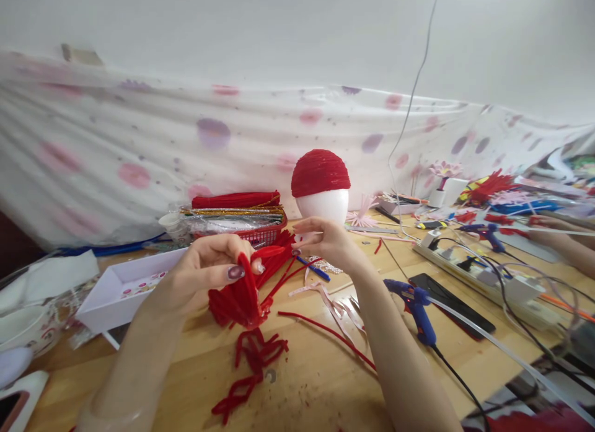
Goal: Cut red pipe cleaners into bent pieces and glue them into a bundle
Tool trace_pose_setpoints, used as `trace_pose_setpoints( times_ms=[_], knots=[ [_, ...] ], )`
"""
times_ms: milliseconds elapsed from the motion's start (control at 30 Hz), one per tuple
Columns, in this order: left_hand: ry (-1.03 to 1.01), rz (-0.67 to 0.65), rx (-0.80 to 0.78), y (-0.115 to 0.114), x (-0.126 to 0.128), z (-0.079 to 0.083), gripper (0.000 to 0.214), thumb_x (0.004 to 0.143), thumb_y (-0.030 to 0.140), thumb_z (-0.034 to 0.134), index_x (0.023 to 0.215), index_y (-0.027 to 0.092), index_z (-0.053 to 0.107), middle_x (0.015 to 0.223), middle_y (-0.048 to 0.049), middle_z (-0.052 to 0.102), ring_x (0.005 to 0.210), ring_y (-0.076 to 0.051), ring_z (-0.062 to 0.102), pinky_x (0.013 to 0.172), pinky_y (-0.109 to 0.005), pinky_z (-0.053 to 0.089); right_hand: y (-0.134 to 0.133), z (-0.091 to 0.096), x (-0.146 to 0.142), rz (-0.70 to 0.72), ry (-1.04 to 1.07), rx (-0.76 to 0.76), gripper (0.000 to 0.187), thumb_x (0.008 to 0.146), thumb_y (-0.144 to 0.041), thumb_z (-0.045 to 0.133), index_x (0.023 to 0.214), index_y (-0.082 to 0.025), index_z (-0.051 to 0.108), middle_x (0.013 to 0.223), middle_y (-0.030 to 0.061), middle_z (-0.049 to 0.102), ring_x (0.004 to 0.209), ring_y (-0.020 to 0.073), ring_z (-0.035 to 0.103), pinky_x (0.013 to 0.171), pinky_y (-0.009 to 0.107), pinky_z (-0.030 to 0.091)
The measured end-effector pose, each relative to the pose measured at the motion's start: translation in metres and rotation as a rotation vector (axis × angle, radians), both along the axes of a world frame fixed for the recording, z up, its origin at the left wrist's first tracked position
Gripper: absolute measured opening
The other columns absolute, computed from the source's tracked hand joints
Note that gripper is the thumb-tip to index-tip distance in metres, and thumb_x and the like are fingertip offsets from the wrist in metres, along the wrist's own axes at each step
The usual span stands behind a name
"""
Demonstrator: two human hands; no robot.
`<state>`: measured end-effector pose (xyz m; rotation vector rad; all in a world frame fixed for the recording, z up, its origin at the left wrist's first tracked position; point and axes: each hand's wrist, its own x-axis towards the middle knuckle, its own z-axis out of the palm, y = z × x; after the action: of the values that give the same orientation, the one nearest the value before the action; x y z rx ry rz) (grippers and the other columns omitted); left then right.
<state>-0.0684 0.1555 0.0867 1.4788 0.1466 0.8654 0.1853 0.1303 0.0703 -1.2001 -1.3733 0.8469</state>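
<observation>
My left hand is closed, thumb and fingers pinching a looped red pipe cleaner. It belongs to, or lies against, a red bundle of pipe cleaners under the fingers. My right hand is at the bundle's far end, its fingers slightly curled and apart; whether the tips touch a strand is unclear. Behind it stands a white head form with a red wrapped cap. Crumpled red pieces and a single red stem lie on the wooden table.
A blue glue gun and black phone lie right, near a power strip with trailing cables. Left are a white box and a red basket of pipe cleaners. Another person's arm reaches in at far right.
</observation>
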Motion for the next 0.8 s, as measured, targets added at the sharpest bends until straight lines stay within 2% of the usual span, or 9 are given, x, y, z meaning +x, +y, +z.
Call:
trace_pose_setpoints(
  times_ms=[100,167,233,300,367,433,533,633,800],
  knots=[
    [-0.006,-0.011,0.009,0.000,0.001,-0.001,0.024,0.073,0.032,0.083,0.064,0.018,0.066,0.061,0.0016,0.053,0.054,-0.010,0.051,0.050,-0.019,0.048,0.002,-0.002,0.002,-0.049,-0.071,0.041,0.020,0.067,-0.020,0.083,0.085,-0.019,0.076,0.074,0.0035,0.076,0.065,0.0200,0.074,0.056,0.028,0.058],
    [-0.001,-0.014,0.005,0.001,0.002,-0.001,0.023,0.074,0.032,0.082,0.065,0.018,0.066,0.061,0.0015,0.053,0.055,-0.010,0.051,0.051,-0.020,0.048,0.002,-0.003,0.001,-0.074,-0.107,0.090,0.013,0.074,-0.025,0.079,0.086,-0.020,0.077,0.079,0.0051,0.077,0.074,0.0208,0.074,0.065,0.031,0.060],
    [-0.002,-0.009,0.002,0.002,0.001,-0.002,0.023,0.074,0.031,0.082,0.065,0.017,0.067,0.060,0.0013,0.054,0.056,-0.011,0.052,0.054,-0.020,0.049,0.001,-0.001,-0.002,-0.082,-0.102,0.135,0.023,0.072,-0.022,0.080,0.095,-0.023,0.078,0.096,0.0055,0.078,0.085,0.0206,0.074,0.073,0.030,0.059],
    [-0.002,-0.010,-0.003,0.003,0.001,-0.003,0.022,0.073,0.031,0.082,0.065,0.017,0.067,0.060,0.0011,0.055,0.058,-0.011,0.054,0.055,-0.020,0.049,-0.003,0.003,-0.007,-0.102,-0.087,0.129,0.027,0.073,-0.026,0.081,0.099,-0.024,0.076,0.083,0.0027,0.077,0.069,0.0179,0.072,0.061,0.027,0.056],
    [-0.008,-0.004,-0.008,0.003,0.001,-0.004,0.022,0.073,0.032,0.083,0.065,0.017,0.068,0.061,0.0006,0.056,0.058,-0.012,0.054,0.056,-0.021,0.050,-0.008,0.008,-0.014,-0.158,-0.090,0.124,0.026,0.085,-0.046,0.070,0.087,-0.021,0.076,0.049,-0.0033,0.061,0.041,0.0127,0.054,0.042,0.024,0.042],
    [-0.007,0.007,-0.014,0.004,0.001,-0.005,0.024,0.072,0.033,0.084,0.064,0.017,0.067,0.061,0.0000,0.056,0.059,-0.013,0.055,0.056,-0.022,0.050,-0.013,0.012,-0.020,-0.151,-0.120,0.126,0.056,0.094,-0.065,0.051,0.073,-0.019,0.075,0.036,-0.0070,0.038,0.032,0.0094,0.037,0.038,0.024,0.029],
    [0.005,0.006,-0.029,0.004,0.001,-0.006,0.024,0.072,0.033,0.083,0.064,0.018,0.067,0.061,-0.0001,0.057,0.061,-0.014,0.056,0.057,-0.023,0.050,-0.017,0.015,-0.027,0.103,-0.137,0.036,0.073,0.094,-0.075,0.037,0.066,-0.018,0.072,0.040,-0.0067,0.034,0.037,0.0084,0.033,0.040,0.024,0.026],
    [0.009,0.003,-0.043,0.005,0.000,-0.008,0.022,0.073,0.032,0.083,0.065,0.018,0.068,0.061,-0.0001,0.058,0.062,-0.014,0.058,0.058,-0.023,0.050,-0.016,0.011,-0.030,0.356,-0.077,-0.028,0.065,0.094,-0.072,0.043,0.068,-0.018,0.070,0.051,-0.0044,0.047,0.045,0.0087,0.038,0.045,0.024,0.030],
    [0.002,0.020,-0.033,0.005,0.000,-0.008,0.022,0.071,0.034,0.084,0.065,0.018,0.070,0.063,-0.0004,0.061,0.065,-0.014,0.059,0.059,-0.022,0.049,-0.010,0.002,-0.028,0.459,0.118,-0.039,0.044,0.090,-0.058,0.065,0.070,-0.019,0.066,0.051,-0.0066,0.046,0.046,0.0087,0.039,0.045,0.022,0.030]
  ],
)
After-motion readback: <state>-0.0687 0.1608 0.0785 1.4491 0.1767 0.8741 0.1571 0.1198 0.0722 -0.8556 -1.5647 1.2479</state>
